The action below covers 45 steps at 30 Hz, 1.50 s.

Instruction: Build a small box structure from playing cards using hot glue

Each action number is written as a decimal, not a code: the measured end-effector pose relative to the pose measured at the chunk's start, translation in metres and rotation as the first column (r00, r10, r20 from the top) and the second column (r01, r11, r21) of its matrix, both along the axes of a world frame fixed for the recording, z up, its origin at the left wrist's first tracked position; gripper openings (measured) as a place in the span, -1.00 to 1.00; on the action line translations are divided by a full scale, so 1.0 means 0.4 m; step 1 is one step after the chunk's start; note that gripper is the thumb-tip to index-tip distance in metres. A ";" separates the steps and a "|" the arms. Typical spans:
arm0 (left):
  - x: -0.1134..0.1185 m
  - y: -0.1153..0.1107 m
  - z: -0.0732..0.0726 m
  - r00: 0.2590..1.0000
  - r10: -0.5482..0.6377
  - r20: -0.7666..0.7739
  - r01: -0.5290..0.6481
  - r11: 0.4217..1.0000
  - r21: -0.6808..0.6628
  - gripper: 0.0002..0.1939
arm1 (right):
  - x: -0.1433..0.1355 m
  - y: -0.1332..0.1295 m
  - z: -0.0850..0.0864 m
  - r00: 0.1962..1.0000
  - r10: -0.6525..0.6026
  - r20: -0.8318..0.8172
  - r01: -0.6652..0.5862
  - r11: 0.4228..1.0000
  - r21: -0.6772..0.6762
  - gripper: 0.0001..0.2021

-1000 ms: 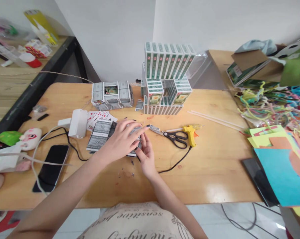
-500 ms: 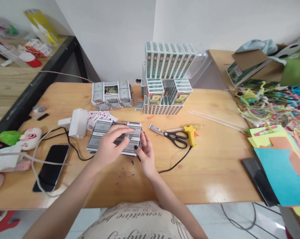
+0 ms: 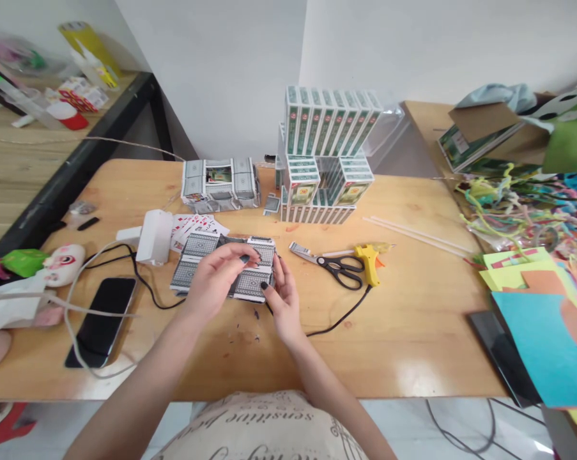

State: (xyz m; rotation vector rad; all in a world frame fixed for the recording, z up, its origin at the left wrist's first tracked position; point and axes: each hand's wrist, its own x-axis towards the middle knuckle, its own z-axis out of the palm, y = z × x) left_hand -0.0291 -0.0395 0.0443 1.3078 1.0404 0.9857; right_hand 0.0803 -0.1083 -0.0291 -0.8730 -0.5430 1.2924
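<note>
A flat box shape built from grey-backed playing cards (image 3: pixel 252 284) lies on the table in front of me. My right hand (image 3: pixel 284 297) grips its right edge, thumb on top and fingers along the side. Over the middle of it is my left hand (image 3: pixel 217 275), its thumb and fingertips pinched together; whatever is between them is too small to make out. Behind lie fanned playing cards (image 3: pixel 199 227), faces up. Farther back sits a larger card-covered box (image 3: pixel 220 185) with an opening in its top.
Stacked card packs (image 3: pixel 333 121) stand at the back. Scissors (image 3: pixel 343 271) and a yellow glue gun (image 3: pixel 369 263) lie to the right, near thin white sticks (image 3: pixel 417 236). A phone (image 3: pixel 101 322), white adapter (image 3: pixel 154 237) and cables occupy the left. Coloured paper (image 3: pixel 547 338) overhangs the right edge.
My left fingers have drawn together from a more stretched pose into a pinch over the card piece. My right hand keeps its hold. The whole view has shifted slightly.
</note>
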 end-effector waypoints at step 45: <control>0.100 0.099 -0.058 0.733 0.047 -0.679 0.167 0.954 0.247 -0.78 | -0.003 0.008 -0.002 0.998 -0.023 -0.057 0.021 0.999 -0.030 -0.42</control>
